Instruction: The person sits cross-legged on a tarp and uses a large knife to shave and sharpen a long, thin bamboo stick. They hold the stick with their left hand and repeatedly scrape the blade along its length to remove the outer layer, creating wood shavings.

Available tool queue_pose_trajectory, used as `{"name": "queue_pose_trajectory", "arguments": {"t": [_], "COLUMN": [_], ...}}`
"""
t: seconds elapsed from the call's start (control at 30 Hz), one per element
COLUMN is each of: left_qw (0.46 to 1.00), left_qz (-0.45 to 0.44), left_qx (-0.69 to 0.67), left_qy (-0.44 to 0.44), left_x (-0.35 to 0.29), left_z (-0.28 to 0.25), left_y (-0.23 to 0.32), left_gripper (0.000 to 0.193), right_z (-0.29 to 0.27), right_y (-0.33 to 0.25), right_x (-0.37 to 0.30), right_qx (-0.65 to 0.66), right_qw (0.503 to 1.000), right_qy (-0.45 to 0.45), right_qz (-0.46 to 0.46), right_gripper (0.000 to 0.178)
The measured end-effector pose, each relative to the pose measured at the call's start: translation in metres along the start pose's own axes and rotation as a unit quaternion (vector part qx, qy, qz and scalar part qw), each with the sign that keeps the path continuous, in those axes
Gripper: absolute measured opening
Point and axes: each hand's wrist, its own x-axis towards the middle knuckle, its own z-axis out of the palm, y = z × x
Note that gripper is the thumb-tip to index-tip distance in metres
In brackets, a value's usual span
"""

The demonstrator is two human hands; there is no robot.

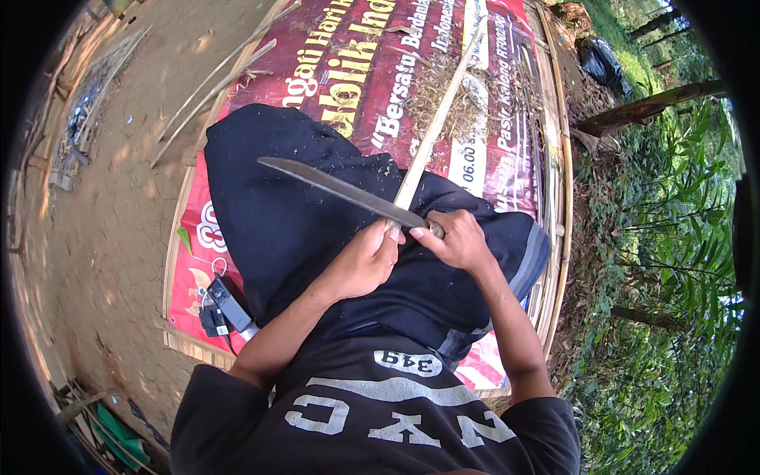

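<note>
My right hand [461, 241] is closed around the short handle of a machete [336, 187]. Its long dark blade points up and to the left over my lap. The fingers of my left hand [366, 261] are wrapped round the near end of a pale bamboo strip [438, 127], which runs away from me to the upper right. The blade crosses the strip just beyond my left fingers; whether its edge bites into the strip I cannot make out. Dark cloth [293, 206] covers my legs beneath both hands.
A red printed banner [507, 119] covers a bamboo platform, with curly shavings [443, 91] scattered on it. Beside my left arm lie a dark handheld device [227, 302] and a cable. Thin sticks [237, 73] rest at the far left edge. Plants [665, 237] grow to the right.
</note>
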Motion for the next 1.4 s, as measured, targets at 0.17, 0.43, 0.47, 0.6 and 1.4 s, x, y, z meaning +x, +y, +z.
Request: {"name": "queue_pose_trajectory", "arguments": {"t": [0.17, 0.43, 0.47, 0.6, 1.4], "left_qw": [0.999, 0.999, 0.998, 0.995, 0.942], "left_qz": [-0.029, -0.029, -0.039, -0.058, 0.077], "left_qx": [-0.036, -0.02, -0.031, -0.077, 0.309], "left_qy": [0.006, -0.024, -0.031, -0.018, 0.102], "left_x": [0.012, -0.008, -0.011, -0.002, 0.006], "left_z": [-0.005, 0.009, 0.011, 0.012, 0.002], "left_y": [-0.006, 0.012, 0.016, 0.004, 0.0], "left_gripper": [0.03, 0.028, 0.027, 0.027, 0.02], "right_z": [-0.004, -0.005, -0.01, -0.029, 0.004], "right_y": [0.023, 0.051, 0.072, 0.051, 0.02], "right_x": [0.018, 0.006, 0.013, 0.013, 0.007], "right_qx": [-0.042, -0.048, -0.036, 0.008, -0.048], "right_qw": [0.997, 0.995, 0.986, 0.989, 0.999], "right_qy": [0.046, 0.063, 0.105, 0.051, 0.011], "right_qz": [0.036, 0.056, 0.121, 0.137, -0.018], "right_gripper": [0.061, 0.056, 0.054, 0.046, 0.062]}}
